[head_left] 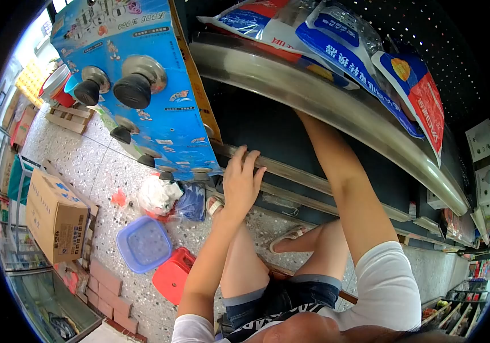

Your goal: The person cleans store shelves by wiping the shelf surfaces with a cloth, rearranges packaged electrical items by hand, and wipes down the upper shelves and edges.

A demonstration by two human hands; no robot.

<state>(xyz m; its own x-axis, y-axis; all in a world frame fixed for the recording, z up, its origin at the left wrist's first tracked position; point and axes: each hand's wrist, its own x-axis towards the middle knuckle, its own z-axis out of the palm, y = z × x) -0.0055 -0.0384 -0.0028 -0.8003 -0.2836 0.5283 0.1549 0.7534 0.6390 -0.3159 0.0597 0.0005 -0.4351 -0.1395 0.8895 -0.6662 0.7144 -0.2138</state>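
Note:
My left hand (243,178) rests on the front edge of a lower shelf (290,170), its fingers spread, with nothing visible in them. My right forearm (328,148) reaches in beneath the clear curved lip (313,97) of the upper shelf. The lip hides my right hand, so its fingers and anything in them cannot be seen. Above that arm, blue, white and red plastic packages (342,48) lie on the upper shelf. Beside my left hand stands a blue printed cardboard display (168,126) with black-knobbed lids (136,86) fixed to its face.
On the speckled floor at left are a purple basin (144,244), a red plastic stool (173,277), a bundle of white bags (158,194) and a large cardboard box (56,217). White boxes (488,166) stand on the shelf at right.

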